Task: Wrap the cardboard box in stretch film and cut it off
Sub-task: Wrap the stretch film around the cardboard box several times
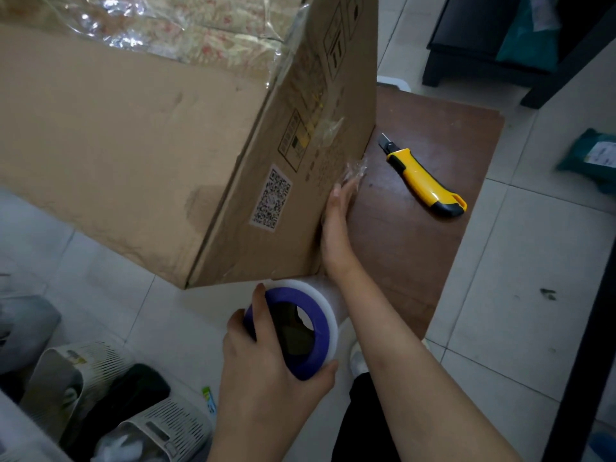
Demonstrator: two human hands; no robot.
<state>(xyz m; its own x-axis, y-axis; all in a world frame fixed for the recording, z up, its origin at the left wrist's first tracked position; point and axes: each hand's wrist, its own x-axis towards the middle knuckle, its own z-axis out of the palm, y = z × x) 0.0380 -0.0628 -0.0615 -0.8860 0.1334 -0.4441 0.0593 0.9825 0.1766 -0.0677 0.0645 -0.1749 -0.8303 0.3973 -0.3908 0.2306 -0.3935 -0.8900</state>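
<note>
Seen from the head camera, the big cardboard box (133, 155) sits on a brown table (416, 261), and one corner sticks out over the floor. The left hand (276, 358) has its fingers and thumb curled around the roll of stretch film (328, 306), which has a purple ring in the middle and is just under the box's near corner. The right hand (336, 228) is flat with straight fingers. It presses on the box's right edge, and a crinkly bit of film (355, 168) pokes out just past the fingertips. It looks like the job is only starting: the loose end is being stuck down at the corner, and I see no film going around the side of the box. All the wrapping turns look left to do, and so does the cut. A yellow knife (423, 181) with its blade out lies on the table near the box, and no hand touches it. There is shiny clear plastic (150, 31) on top of the box, but I cannot tell if it is this film. For writing, there is a white sticker with a square code (271, 199) on the side. Above it are printed boxes and small marks, too blurry to read. I can read no brand name. White baskets (76, 365) stand on the floor below.
</note>
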